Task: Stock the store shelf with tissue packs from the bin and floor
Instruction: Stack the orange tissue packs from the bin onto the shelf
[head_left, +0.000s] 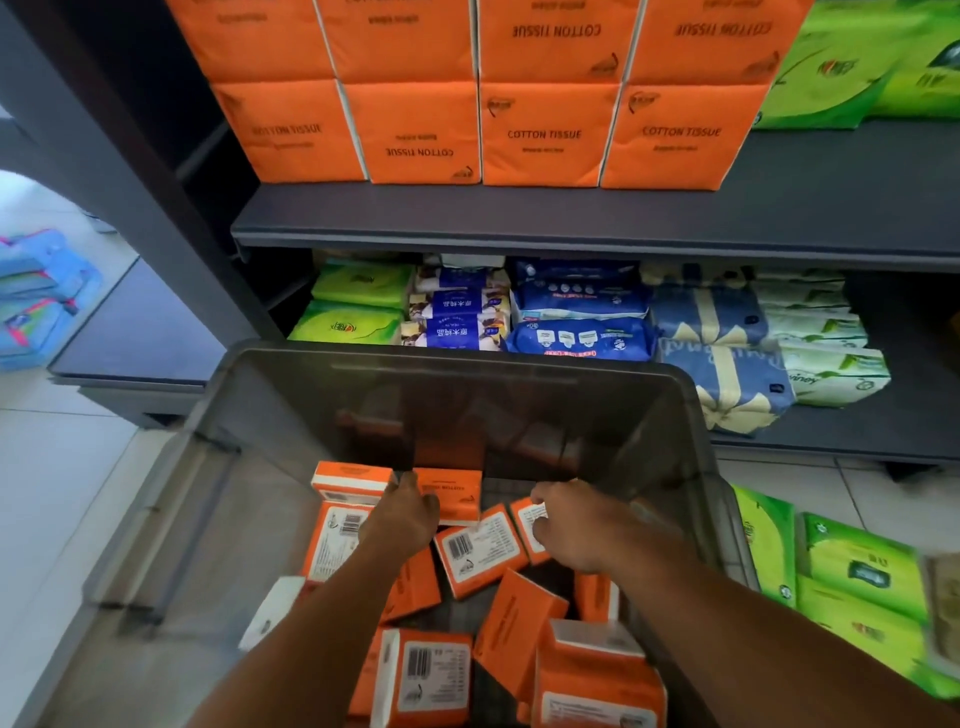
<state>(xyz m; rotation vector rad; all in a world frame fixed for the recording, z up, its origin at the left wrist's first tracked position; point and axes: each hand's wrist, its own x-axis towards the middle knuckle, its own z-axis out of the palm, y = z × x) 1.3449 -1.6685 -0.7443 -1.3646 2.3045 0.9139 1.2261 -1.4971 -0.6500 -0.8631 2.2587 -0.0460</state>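
Big dark shelf (519, 218) up top, its upper board lined with stacked orange packs (543, 135) stamped COTTON TISSUE. Below sits the grey bin (234, 519), and on the floor to its right lie green packs (857, 571). Inside the bin, loose packs (483, 551) tumble at all angles, orange with white barcode labels. Left hand (408, 514) is against an upright pack (457, 493), its grip hidden. Right hand (571, 525) curls its fingers onto a label-up pack (525, 525).
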